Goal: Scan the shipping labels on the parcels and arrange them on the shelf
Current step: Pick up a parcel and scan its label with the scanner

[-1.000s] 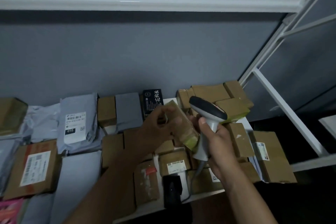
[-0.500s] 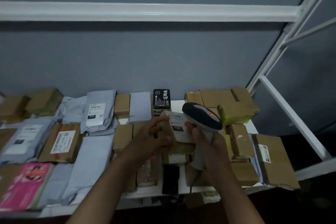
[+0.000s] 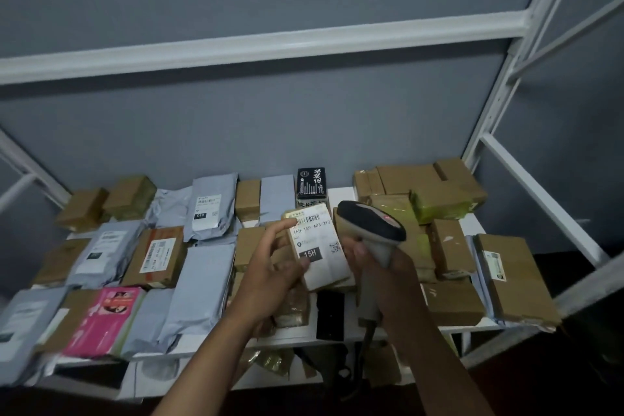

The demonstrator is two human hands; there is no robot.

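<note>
Parcel sat at the centre of the frame, held above the shelf with its white shipping label facing the camera — the printed code "15H" was legible. The left hand gripped it from the left side, thumb along the lower edge and forefinger extended up to the top left corner. The right hand was wrapped round the grip of a barcode scanner, fingers curled fully about the handle; the scanner's dark head lay just right of the parcel, with a red light showing on top. Its cable hung down toward the lower centre. The shelf below carried many parcels: grey mailers and a pink packet at left, brown cartons stacked at the upper right, a black box standing at the rear centre.
</note>
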